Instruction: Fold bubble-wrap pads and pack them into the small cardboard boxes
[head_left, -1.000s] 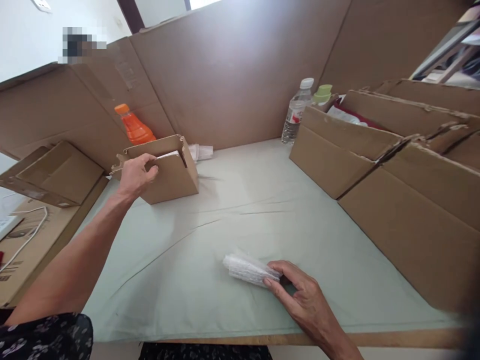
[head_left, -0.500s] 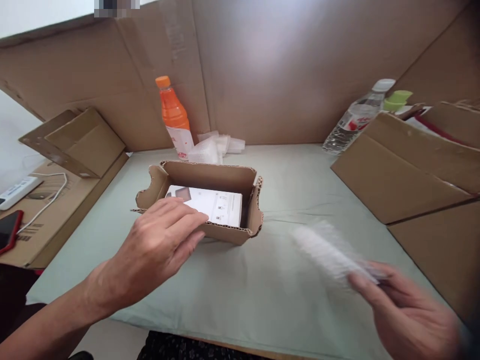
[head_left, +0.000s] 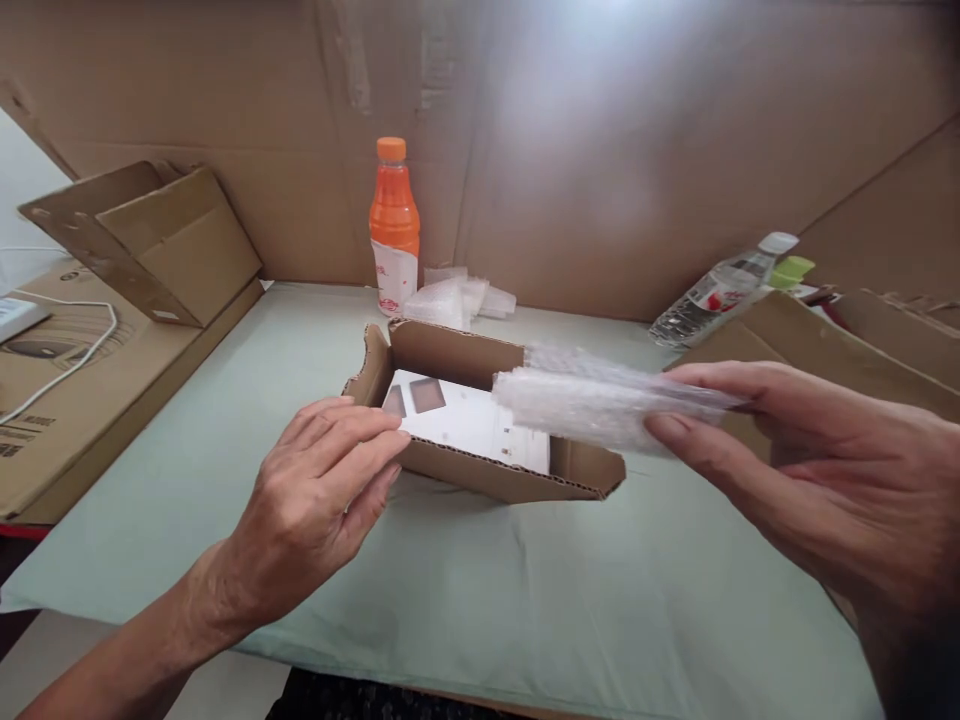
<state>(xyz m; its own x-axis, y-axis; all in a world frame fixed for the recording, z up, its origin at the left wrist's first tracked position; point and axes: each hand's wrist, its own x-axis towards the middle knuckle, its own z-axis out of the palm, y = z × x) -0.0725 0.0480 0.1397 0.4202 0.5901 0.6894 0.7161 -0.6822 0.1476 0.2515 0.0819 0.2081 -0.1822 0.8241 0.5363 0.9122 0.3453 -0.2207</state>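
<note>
Translucent bubble wrap, pinched between thumb and fingers of the right hand, had just moved from beside the open cardboard box to above its right end, apparently bringing it within reach of the white carton inside. The left hand lay at the box's near rim, fingers bent; whether they gripped could not be told.

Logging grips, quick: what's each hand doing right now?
Left hand: closed on the near wall of the open brown cardboard box.
Right hand: closed, holding a clear, elongated plastic bubble-wrap bundle by one end.
</note>
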